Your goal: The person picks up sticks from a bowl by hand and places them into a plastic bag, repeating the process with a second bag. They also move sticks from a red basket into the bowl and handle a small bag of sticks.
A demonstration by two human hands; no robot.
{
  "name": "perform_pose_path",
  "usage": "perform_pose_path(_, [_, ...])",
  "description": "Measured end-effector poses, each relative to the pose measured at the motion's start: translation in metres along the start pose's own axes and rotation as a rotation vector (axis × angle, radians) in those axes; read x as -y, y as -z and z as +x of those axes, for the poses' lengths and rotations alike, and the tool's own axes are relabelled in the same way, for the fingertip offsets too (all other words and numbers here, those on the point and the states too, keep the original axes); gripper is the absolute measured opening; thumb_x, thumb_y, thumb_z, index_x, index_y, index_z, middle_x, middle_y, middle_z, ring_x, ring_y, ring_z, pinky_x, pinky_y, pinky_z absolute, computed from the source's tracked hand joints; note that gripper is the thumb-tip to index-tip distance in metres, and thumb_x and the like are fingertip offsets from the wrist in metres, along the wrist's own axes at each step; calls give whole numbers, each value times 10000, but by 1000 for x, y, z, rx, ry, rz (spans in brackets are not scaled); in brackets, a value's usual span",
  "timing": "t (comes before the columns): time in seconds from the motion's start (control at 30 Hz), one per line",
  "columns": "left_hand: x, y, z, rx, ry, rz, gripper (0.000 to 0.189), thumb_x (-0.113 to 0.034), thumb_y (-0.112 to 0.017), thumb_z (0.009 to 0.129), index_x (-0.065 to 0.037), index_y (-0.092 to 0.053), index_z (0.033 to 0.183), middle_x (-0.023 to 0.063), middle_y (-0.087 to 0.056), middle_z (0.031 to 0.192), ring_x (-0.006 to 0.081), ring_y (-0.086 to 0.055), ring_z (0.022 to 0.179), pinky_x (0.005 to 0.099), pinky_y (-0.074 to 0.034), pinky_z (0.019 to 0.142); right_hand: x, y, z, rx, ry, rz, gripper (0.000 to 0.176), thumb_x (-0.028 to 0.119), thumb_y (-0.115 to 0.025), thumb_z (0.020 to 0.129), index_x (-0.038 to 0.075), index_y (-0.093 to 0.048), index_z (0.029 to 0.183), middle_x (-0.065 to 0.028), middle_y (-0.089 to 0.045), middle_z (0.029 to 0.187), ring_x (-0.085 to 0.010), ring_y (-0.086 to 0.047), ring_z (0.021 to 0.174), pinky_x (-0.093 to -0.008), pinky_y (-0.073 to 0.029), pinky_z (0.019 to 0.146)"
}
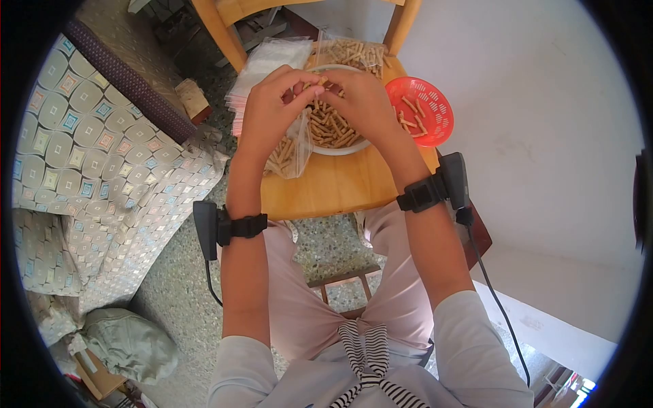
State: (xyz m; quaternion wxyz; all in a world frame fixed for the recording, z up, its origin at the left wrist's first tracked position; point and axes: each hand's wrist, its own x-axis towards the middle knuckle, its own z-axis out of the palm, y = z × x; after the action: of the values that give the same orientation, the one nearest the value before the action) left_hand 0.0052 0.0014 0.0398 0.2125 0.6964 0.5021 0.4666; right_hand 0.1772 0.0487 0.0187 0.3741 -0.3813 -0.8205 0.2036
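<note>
My left hand point(277, 95) and my right hand point(360, 98) meet fingertip to fingertip over a white bowl point(340, 151). Thumbs and fingers of both hands are pinched closed; what they hold is small and mostly hidden by the fingers. Short brown sticks point(331, 129) fill the bowl beneath them. Under my left wrist lies a clear plastic bag point(294, 153) with similar sticks in it. A red perforated basket point(435, 115), just right of my right hand, holds several sticks point(416, 115).
A wooden chair point(333, 183) bears these things on its seat. Behind the bowl lies another bag of sticks point(354, 54). A stack of flat plastic bags point(269, 64) is at the seat's left. Patterned cloth point(102, 170) hangs at left; a white wall point(544, 122) stands at right.
</note>
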Motion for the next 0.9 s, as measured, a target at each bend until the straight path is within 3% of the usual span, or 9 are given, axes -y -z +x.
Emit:
perform_pose_path(0.1, [1, -1, 1, -19, -11, -21, 153, -146, -732, 852, -68, -718, 983, 9, -517, 736, 93, -457, 620, 253, -388, 568, -1, 1, 2, -62, 136, -106, 220, 293, -699, 854, 83, -703, 916, -102, -684, 766, -320, -648, 722, -388, -504, 680])
perform_pose_path(0.17, [2, 0, 1, -28, -17, -48, 171, -155, -733, 852, -72, -715, 1000, 8, -513, 734, 88, -453, 620, 249, -385, 567, 0, 1, 0, -85, 76, -81, 204, 267, -703, 851, 76, -700, 922, -110, -693, 803, -325, -654, 752, -392, -515, 722])
perform_pose_path(0.23, [3, 4, 0, 99, 152, -80, 352, -258, -776, 834, -86, -668, 1122, -9, -485, 770, 78, -435, 663, 241, -381, 600, 0, 5, -2, -71, 3, 21, 194, 251, -706, 844, 77, -702, 932, -111, -698, 827, -321, -659, 777, -394, -516, 740])
perform_pose_path(0.3, [13, 9, -7, 184, 183, 23, 445, -276, -781, 821, -94, -623, 1196, -9, -496, 785, 86, -449, 669, 251, -400, 613, -4, 12, -5, -57, -71, 124, 187, 234, -710, 838, 79, -704, 942, -112, -703, 851, -317, -664, 801, -397, -516, 758])
perform_pose_path(0.37, [21, 15, -17, 272, 217, 129, 541, -294, -786, 808, -102, -579, 1270, -9, -508, 799, 93, -463, 675, 260, -418, 626, -12, 18, -9, 202, -96, -59, 179, 200, -704, 835, 87, -714, 973, -106, -711, 895, -299, -674, 848, -392, -521, 762])
perform_pose_path(0.43, [6, 24, -22, 463, 370, 284, 595, -243, -757, 816, -98, -520, 1342, -13, -532, 795, 105, -493, 696, 279, -440, 651, -9, 20, -13, 242, -80, -55, 187, 178, -699, 847, 65, -709, 995, -112, -712, 904, -288, -674, 834, -375, -520, 747])
perform_pose_path(0.57, [39, 23, -17, 460, 299, 139, 551, -175, -704, 841, -92, -522, 1354, -15, -544, 776, 100, -507, 707, 269, -440, 660, -12, 6, -14, 288, 14, -26, 185, 137, -684, 865, 57, -712, 1029, -111, -713, 922, -270, -677, 841, -352, -518, 741])
perform_pose_path(0.77, [35, 21, -14, 347, 342, 14, 488, -125, -639, 885, -94, -524, 1359, -22, -542, 750, 75, -497, 696, 242, -427, 656, -5, 10, -17, 304, -47, 34, 197, 148, -682, 873, 75, -724, 1051, -87, -716, 935, -235, -661, 821, -331, -509, 740])
perform_pose_path(0.9, [35, 26, -11, 298, 371, -59, 467, -126, -633, 898, -73, -529, 1351, -24, -542, 747, 60, -497, 704, 231, -411, 641, -1, 15, -18, 267, 28, 13, 203, 164, -680, 878, 82, -725, 1059, -77, -699, 936, -224, -636, 773, -333, -500, 716])
